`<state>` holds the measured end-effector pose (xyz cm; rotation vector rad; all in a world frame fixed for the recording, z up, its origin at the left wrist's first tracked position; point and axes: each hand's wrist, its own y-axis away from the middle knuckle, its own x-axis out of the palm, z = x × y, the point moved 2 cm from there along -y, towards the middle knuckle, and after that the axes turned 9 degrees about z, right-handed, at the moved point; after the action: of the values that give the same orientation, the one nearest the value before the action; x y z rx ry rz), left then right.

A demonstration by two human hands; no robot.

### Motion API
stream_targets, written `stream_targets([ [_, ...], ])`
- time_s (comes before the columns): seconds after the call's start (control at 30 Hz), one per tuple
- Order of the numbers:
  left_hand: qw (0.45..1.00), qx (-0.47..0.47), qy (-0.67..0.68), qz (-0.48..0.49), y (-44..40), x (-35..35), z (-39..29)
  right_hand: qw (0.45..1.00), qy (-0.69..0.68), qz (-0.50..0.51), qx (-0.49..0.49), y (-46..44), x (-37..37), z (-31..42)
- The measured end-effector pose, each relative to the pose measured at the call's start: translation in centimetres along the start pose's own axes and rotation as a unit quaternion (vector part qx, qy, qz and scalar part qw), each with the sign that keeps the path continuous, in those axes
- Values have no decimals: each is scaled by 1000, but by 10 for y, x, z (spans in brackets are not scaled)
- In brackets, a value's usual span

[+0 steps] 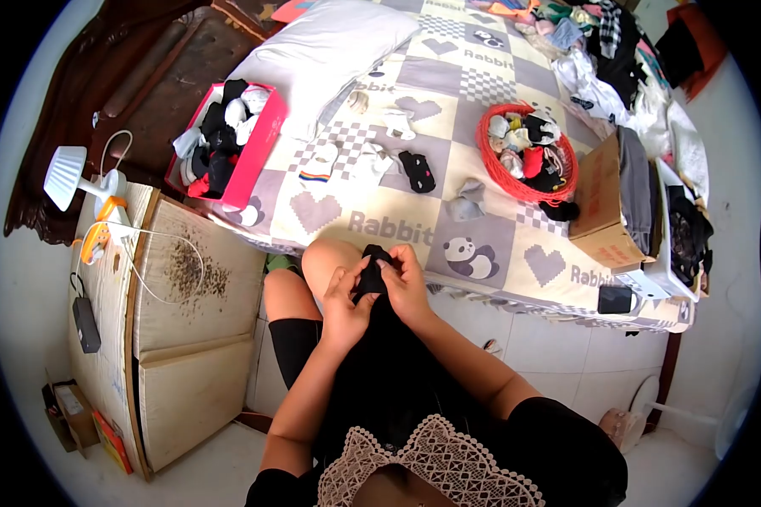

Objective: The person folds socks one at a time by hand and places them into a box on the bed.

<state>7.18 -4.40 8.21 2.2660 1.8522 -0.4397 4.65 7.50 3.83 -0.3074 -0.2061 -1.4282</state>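
Observation:
Above my lap, my left hand [347, 306] and my right hand [404, 286] are both closed on a small black sock [373, 272], pinching it between fingers and thumbs. On the bed in front lie a black patterned sock [417, 172], a white sock [372, 162], a white sock with rainbow stripes [319, 164] and a grey sock [467, 203]. Farther back are another white piece [399, 124] and a small beige one [358, 103]. A pink box [260, 156] of rolled socks stands at the left, and a red basket [492, 160] of mixed socks at the right.
A white pillow [330, 55] lies at the back left of the patterned bed [380, 226]. Piled clothes [604, 80], a cardboard box [604, 203] of garments and a dark phone [615, 299] are at the right. A cabinet [190, 329] with a lamp [66, 179] stands left.

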Motion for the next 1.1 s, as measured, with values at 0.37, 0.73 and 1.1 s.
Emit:
stream_targets([
  [0.37,983,88,-105,-121,-12,-23,11,999,43,-17,-9,4,24,-8],
  [0.73,962,-140,234,-8,-41,-68,19,987,83,95,-98,-29,33,-4],
  [1.1,844,26,-492,-211,-194,-239,110,943,277,176,-48,-33,38,-27],
])
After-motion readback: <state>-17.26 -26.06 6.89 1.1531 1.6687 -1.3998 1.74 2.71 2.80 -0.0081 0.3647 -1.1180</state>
